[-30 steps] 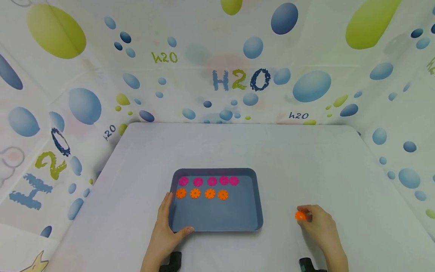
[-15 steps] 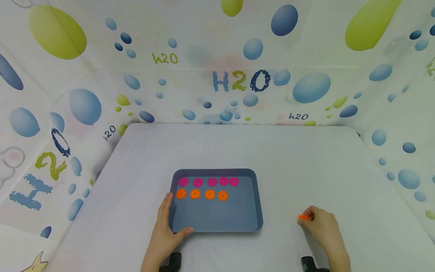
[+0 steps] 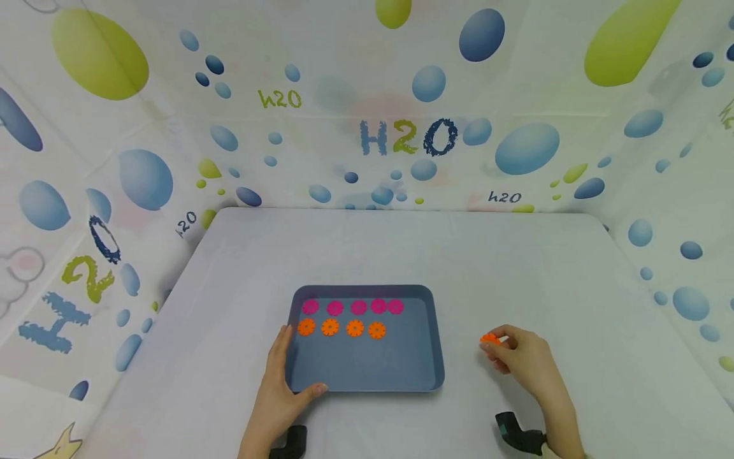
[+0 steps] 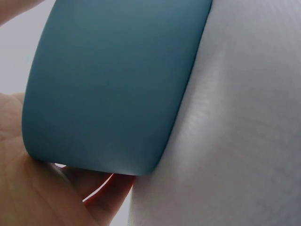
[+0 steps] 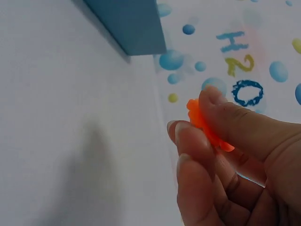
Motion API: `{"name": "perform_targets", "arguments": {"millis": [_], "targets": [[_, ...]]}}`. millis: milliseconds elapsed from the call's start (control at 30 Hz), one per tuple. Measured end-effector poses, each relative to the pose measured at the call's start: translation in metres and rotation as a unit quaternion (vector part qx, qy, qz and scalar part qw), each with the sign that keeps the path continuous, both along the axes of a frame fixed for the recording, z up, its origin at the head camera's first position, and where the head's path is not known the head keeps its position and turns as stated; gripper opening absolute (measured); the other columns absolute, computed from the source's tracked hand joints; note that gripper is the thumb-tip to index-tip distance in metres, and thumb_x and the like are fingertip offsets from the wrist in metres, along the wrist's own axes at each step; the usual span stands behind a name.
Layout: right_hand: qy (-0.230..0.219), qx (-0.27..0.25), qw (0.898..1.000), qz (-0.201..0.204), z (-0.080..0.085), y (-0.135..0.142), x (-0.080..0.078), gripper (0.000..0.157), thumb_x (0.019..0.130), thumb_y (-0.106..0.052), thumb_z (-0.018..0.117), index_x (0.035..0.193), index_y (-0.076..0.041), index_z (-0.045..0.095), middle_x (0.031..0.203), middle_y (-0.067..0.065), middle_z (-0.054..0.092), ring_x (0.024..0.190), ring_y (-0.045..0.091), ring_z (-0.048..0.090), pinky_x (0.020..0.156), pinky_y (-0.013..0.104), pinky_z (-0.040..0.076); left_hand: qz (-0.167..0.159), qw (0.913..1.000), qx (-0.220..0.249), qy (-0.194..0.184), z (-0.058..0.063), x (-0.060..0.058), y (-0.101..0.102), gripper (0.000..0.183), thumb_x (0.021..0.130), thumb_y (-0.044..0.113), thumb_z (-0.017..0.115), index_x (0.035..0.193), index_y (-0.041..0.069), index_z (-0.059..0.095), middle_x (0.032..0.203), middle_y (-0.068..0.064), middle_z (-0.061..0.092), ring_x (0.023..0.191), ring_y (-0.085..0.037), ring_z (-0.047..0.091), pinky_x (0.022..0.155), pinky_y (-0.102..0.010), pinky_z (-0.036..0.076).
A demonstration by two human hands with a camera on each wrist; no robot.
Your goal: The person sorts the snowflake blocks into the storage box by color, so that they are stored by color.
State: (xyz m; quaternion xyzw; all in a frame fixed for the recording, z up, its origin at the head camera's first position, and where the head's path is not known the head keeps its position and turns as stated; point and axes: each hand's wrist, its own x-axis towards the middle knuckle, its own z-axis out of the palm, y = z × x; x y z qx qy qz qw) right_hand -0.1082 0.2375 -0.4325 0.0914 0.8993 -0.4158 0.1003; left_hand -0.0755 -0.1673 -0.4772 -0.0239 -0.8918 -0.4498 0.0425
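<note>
A shallow blue-grey tray (image 3: pixel 401 363) lies on the table. Inside are a back row of several pink notched discs (image 3: pixel 358 307) and, nearer, a row of several orange notched discs (image 3: pixel 355 328). My left hand (image 3: pixel 281 382) holds the tray's near left corner, fingers along the left side and thumb at the near rim; the left wrist view shows the tray's wall (image 4: pixel 108 89) close up. Right of the tray, my right hand (image 3: pixel 524 357) pinches another orange notched disc (image 5: pixel 203 123) between thumb and fingertips, raised over the cloth.
White cloth (image 3: pixel 459 248) covers the table. Behind and at both sides hang white curtains (image 3: pixel 321 38) printed with blue and green drops and "H2O". Black wrist mounts (image 3: pixel 518 433) sit below the hands. The tray's raised wall (image 5: pixel 131 28) stands left of the right hand.
My right hand has moved left and away from me, towards the tray, with the orange notched disc in its fingers. My left hand and the tray have stayed in place.
</note>
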Motion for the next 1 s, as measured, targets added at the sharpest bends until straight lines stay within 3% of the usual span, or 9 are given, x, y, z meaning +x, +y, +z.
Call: {"name": "perform_targets", "arguments": {"millis": [133, 267, 700, 1000], "targets": [[-0.001, -0.086, 0.996, -0.007, 0.005, -0.006, -0.01, 0.035, 0.09, -0.024, 0.069, 0.116, -0.001, 0.066, 0.075, 0.008, 0.071, 0.061, 0.015, 0.066, 0.059, 0.025, 0.057, 0.0, 1.0, 0.001, 0.0, 0.0, 0.0, 0.0, 0.116, 0.067, 0.027, 0.089, 0.156, 0.019, 0.016, 0.161, -0.019, 0.015, 0.142, -0.05, 0.023, 0.103, -0.072, 0.028], [0.004, -0.134, 0.991, 0.005, 0.009, -0.013, -0.019, 0.037, 0.095, -0.021, 0.062, 0.125, 0.001, 0.062, 0.079, 0.012, 0.072, 0.063, 0.017, 0.067, 0.061, 0.026, 0.058, -0.002, 1.0, 0.003, -0.001, 0.001, 0.0, 0.001, 0.116, 0.067, 0.027, 0.089, 0.156, 0.018, 0.016, 0.161, -0.02, 0.014, 0.142, -0.05, 0.023, 0.103, -0.072, 0.028], [0.027, -0.203, 0.978, 0.049, 0.022, -0.038, -0.059, 0.038, 0.102, -0.02, 0.05, 0.136, -0.002, 0.055, 0.091, 0.016, 0.074, 0.073, 0.027, 0.071, 0.067, 0.025, 0.058, 0.001, 1.0, 0.004, -0.005, 0.001, 0.0, 0.0, 0.115, 0.067, 0.029, 0.088, 0.156, 0.018, 0.016, 0.161, -0.021, 0.014, 0.142, -0.05, 0.022, 0.104, -0.072, 0.027], [0.025, -0.211, 0.975, 0.071, 0.021, -0.064, -0.08, 0.033, 0.1, -0.016, 0.052, 0.128, -0.001, 0.06, 0.089, 0.022, 0.074, 0.069, 0.028, 0.071, 0.063, 0.027, 0.059, 0.002, 1.0, 0.002, -0.005, 0.0, 0.0, 0.0, 0.116, 0.067, 0.028, 0.088, 0.156, 0.02, 0.015, 0.161, -0.02, 0.014, 0.142, -0.05, 0.022, 0.104, -0.072, 0.026]]}}
